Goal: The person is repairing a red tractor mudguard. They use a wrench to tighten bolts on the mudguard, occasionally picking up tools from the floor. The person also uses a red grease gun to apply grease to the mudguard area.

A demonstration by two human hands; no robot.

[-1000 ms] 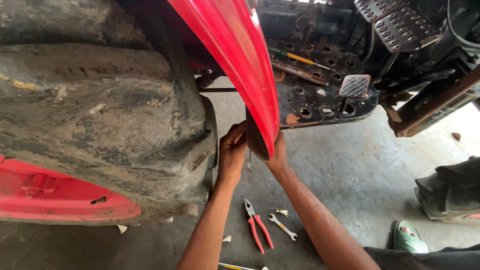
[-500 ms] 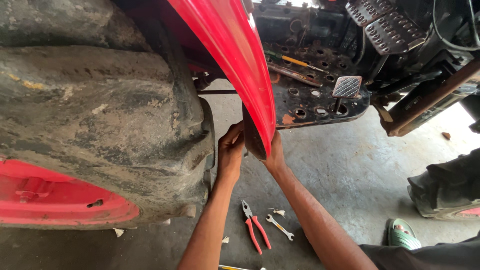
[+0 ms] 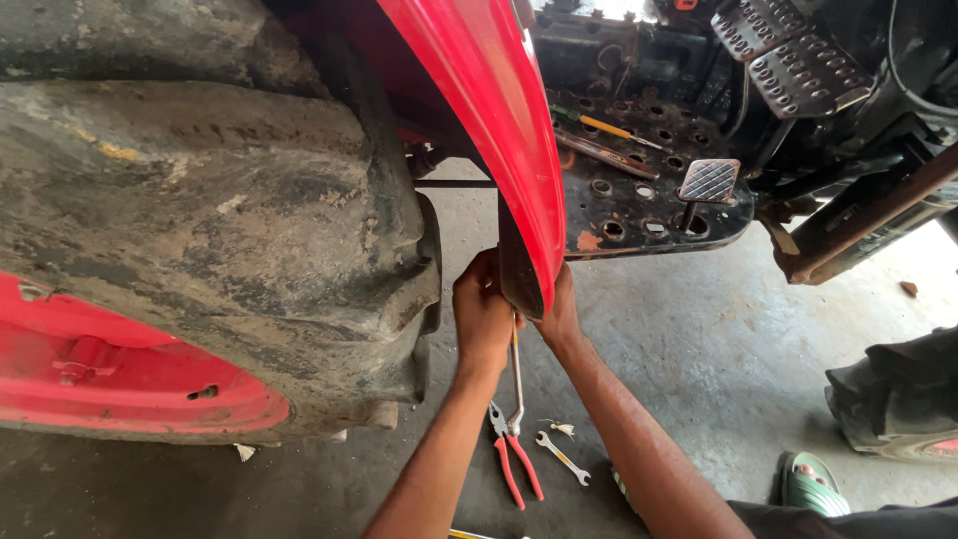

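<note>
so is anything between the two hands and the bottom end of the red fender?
Nothing visible. The left hand and right hand both sit right against the lower tip of the curved red metal fender, one each side. A slim metal wrench hangs just below, not blocking.

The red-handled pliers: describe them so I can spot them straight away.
Find the big muddy tyre and the red fender; both hands work at its lower tip. Directly below, on the concrete floor, lie the pliers. Unlike the bare-metal spanner beside them, they have red grips.
</note>
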